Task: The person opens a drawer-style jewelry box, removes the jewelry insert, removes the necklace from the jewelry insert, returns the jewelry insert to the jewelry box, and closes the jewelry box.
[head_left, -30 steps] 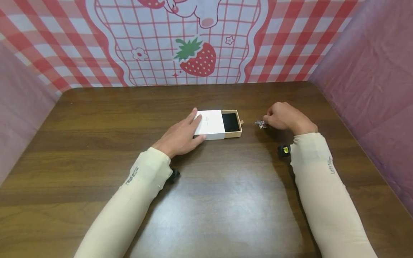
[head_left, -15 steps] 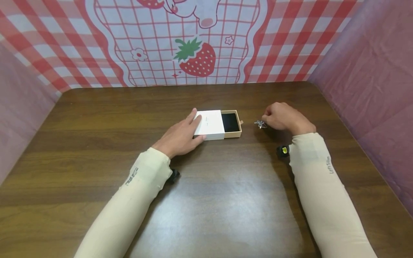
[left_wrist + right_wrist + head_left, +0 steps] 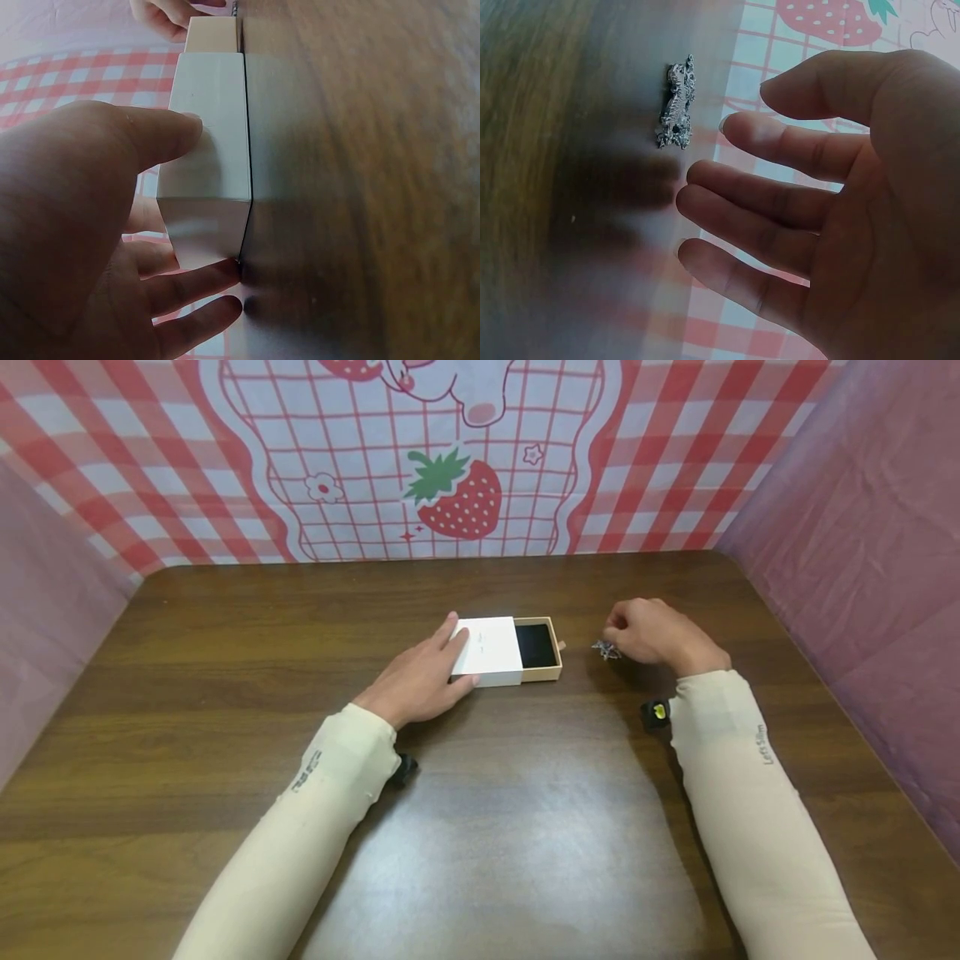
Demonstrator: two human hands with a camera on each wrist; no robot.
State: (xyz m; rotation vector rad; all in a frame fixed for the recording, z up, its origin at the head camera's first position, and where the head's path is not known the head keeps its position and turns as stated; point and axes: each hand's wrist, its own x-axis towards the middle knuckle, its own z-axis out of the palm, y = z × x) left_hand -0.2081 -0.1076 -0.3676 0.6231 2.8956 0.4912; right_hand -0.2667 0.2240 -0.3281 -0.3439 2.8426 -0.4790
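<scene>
A white sliding box lies on the table with its tan drawer partly out to the right; black padding lines the drawer. My left hand grips the sleeve's left end. In the left wrist view the thumb presses its near side, with the other fingers around its end and far side. Right of the drawer lies a small silver openwork piece of jewellery, also seen on the tabletop in the right wrist view. Beside it hovers my right hand, fingers loosely bent, thumb and forefinger apart, holding nothing.
The brown wooden table runs back to a red-and-white checked cloth with a strawberry print. A pink drape hangs at the right. A small ribbon tab sticks out of the drawer's right end.
My right hand has shifted slightly left, closer over the silver jewellery piece. The left hand, the box and the jewellery piece stay where they were.
</scene>
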